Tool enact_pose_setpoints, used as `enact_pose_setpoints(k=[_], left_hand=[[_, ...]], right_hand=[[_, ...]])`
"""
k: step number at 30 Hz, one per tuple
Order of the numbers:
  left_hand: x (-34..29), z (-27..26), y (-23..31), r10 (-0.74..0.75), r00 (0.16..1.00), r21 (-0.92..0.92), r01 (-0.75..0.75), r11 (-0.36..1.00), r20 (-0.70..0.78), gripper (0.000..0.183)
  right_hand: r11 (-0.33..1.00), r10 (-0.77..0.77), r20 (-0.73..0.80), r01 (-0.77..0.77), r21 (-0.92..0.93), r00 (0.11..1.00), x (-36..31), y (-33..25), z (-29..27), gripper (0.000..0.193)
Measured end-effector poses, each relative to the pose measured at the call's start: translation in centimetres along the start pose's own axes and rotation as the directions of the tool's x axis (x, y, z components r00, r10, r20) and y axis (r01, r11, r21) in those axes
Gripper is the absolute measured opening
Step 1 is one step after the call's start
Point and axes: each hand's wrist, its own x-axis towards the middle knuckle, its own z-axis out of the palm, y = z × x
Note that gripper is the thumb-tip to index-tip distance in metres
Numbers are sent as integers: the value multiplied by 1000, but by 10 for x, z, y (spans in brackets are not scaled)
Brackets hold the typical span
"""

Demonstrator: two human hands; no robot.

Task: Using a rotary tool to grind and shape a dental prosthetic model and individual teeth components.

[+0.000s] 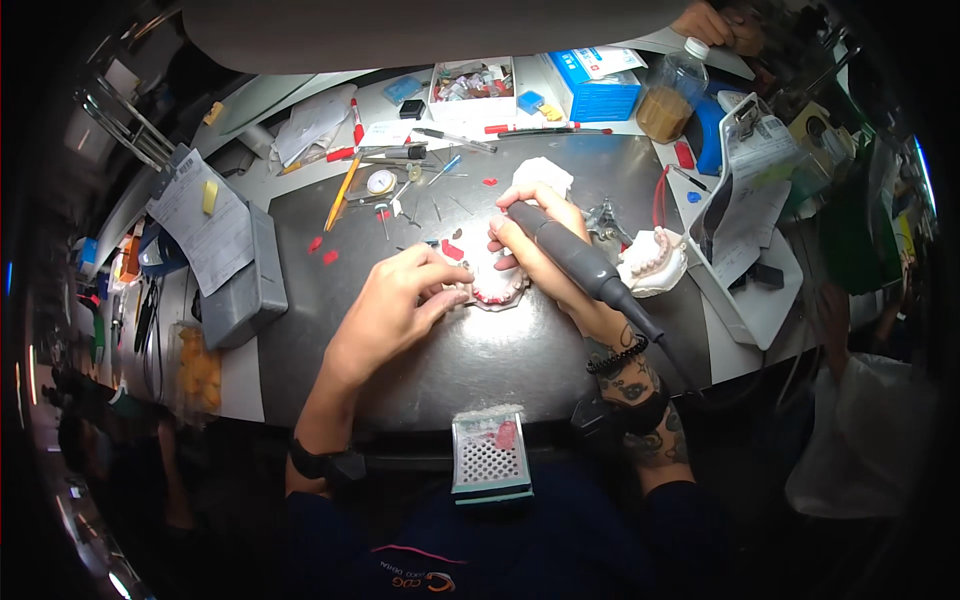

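smooth grey panel [400, 35], curved at its lower edge, spans the view beyond the fingers. the right hand [537, 258] wraps a handpiece [580, 262], a matte, dark, tapering cylinder; its fingers are curled around the front end, and its cord [648, 322] trails back past the wrist. the working tip cannot be made out. the left hand [392, 300] has thumb and forefinger nearly together at the near side of the cast [500, 287]; whether they pinch some small piece cannot be told. the cast, pale, chalky and arch-shaped with red along its rim, lies between the two sets of fingers, just right of the left fingertips and below the right ones.

to the right of the right fingers rests a second cast [652, 265], rough-based and toothed, near a metal frame [605, 220]; a white lump [543, 175] lies just beyond them. left of the left fingers are red scraps [330, 257], and farther off a round dial [381, 182] and an orange pencil [343, 195].

all rest on a dark, glossy plate [430, 375]. nearer the body than the fingers is a perforated metal tray [490, 462]; far beyond them stand a blue box [600, 95] and a bottle [670, 102] of brown contents, the surrounding room being dim.
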Motion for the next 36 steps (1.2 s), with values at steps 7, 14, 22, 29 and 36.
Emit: enact_pose_setpoints(k=[7, 14, 22, 29, 36], left_hand=[[-12, 34, 12, 272, 948, 312, -211, 926, -167, 17], [-1, 56, 13, 398, 908, 471, -295, 831, -134, 18], [-4, 58, 6, 362, 908, 389, -262, 883, -210, 18], [-8, 41, 13, 385, 913, 347, -321, 881, -133, 16], [-12, 43, 8, 368, 925, 335, -317, 887, -99, 16]], right_hand=[[994, -38, -23, 35, -102, 999, -1, 8, 4, 15], [962, -119, -11, 112, -249, 993, 0, 15, -2, 19], [883, -397, -71, 360, -303, 915, 5, 25, 7, 19], [927, -326, 0, 319, -197, 945, 3, 34, 6, 20], [952, -212, 109, 231, -201, 971, -13, 9, 2, 15]])
